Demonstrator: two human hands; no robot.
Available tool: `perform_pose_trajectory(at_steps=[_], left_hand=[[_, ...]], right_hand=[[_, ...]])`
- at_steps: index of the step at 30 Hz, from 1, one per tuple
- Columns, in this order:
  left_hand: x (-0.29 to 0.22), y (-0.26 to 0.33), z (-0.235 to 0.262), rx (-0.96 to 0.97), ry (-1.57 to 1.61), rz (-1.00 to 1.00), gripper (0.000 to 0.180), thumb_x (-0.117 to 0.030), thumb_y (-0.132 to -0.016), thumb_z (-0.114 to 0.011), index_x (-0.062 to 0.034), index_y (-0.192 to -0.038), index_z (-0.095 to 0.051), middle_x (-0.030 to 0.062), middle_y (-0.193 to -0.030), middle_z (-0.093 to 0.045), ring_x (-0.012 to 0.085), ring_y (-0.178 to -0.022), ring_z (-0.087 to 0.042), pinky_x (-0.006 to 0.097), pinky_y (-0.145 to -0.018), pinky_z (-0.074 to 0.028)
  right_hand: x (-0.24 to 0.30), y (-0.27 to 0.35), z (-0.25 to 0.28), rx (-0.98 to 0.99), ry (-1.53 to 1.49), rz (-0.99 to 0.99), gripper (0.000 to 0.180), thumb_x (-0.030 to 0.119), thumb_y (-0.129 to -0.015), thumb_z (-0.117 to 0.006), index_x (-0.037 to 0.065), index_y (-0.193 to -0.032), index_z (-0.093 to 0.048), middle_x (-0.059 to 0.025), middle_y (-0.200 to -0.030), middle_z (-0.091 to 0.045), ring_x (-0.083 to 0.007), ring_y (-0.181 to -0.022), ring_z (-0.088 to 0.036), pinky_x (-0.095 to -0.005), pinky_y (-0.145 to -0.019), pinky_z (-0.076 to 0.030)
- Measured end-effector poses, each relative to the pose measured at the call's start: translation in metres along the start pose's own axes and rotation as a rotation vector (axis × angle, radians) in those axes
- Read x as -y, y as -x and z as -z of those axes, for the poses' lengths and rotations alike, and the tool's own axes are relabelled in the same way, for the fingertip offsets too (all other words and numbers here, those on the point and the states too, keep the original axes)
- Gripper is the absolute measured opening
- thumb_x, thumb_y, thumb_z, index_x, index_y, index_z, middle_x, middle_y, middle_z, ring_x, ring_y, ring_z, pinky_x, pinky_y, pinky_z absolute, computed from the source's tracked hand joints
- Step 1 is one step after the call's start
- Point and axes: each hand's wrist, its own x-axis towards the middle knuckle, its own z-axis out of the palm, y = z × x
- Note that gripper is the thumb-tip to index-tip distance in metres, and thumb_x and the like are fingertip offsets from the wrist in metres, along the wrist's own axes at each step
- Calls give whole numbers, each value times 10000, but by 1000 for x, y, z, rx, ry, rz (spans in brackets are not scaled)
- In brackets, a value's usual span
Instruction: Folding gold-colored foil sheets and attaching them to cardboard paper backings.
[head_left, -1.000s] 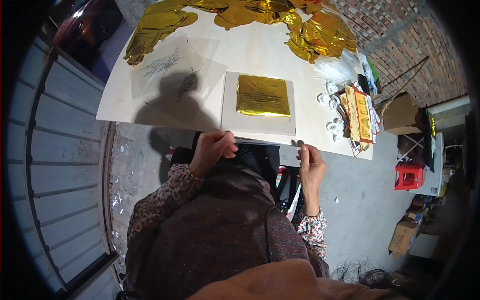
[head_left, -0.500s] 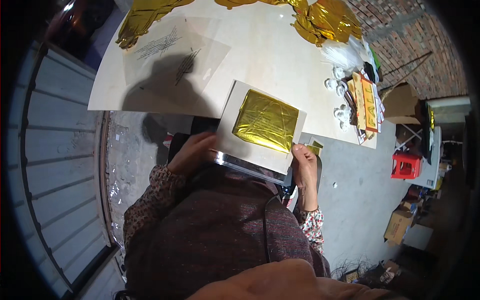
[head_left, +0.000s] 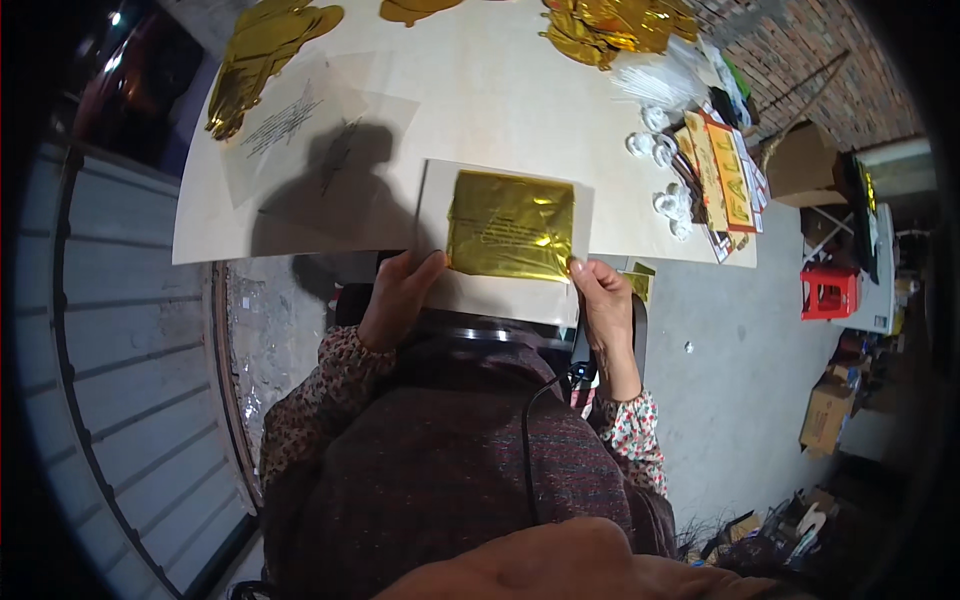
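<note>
A flat gold foil packet [head_left: 510, 222] with lines of print lies on a pale rectangular board [head_left: 505, 298] close in front of me. My left hand [head_left: 402, 297] is closed at the packet's lower left corner, thumb and fingers pinched together. At the lower right corner my right hand [head_left: 606, 298] pinches in the same way, its thumb on the foil's edge. Whether either hand also grips the board beneath is hidden. Under the board, a dark thing with a shiny rim [head_left: 480, 334] shows above my lap.
A pale table [head_left: 480, 110] carries crumpled gold foil [head_left: 265, 60] at far left, more foil [head_left: 615, 30] at far right, and clear printed bags [head_left: 300, 130]. White ribbon rolls [head_left: 665, 150] and orange printed cards [head_left: 720, 175] sit at its right. A red stool [head_left: 830, 293] stands beyond.
The board and packet have turned from tilted to nearly square with me. My left hand has come up from the board's lower left to the packet's corner. The view has shifted slightly.
</note>
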Motion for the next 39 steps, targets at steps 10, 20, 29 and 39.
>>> perform_pose_trajectory(at_steps=[10, 20, 29, 39], left_hand=[[-36, 10, 9, -153, -83, -103, 240, -248, -945, -641, -19, -878, -655, -36, -747, -613, 36, -715, -537, 205, -613, -415], [-66, -78, -40, 78, -988, -974, 477, -242, -850, -699, -110, -1293, -581, 187, -1380, -493, 405, -1297, -435, 464, -1065, -371], [-62, -95, -34, 141, -1073, -1014, 517, -225, -873, -666, -107, -1358, -531, 200, -1441, -436, 423, -1328, -400, 513, -1082, -338], [-61, -127, -34, 46, -1206, -968, 578, -381, -911, -608, -121, -1409, -470, 203, -1497, -350, 409, -1384, -308, 520, -1121, -268]], right_hand=[[20, 6, 0, 69, -87, -15, 203, 194, -930, -656, -8, -917, -662, -64, -786, -670, -140, -553, -639, -225, -467, -503], [43, -26, -16, 165, 26, 153, 597, 28, -918, -622, -47, -1427, -318, -127, -832, -660, -196, -627, -671, -263, -527, -550], [33, -4, 3, 16, 216, 218, 470, 15, -930, -596, 11, -1372, -437, -116, -837, -664, -133, -625, -637, -237, -546, -518], [46, -23, 7, -18, 860, 938, 147, -13, -856, -621, 14, -993, -667, -133, -958, -641, -312, -952, -589, -356, -835, -481]])
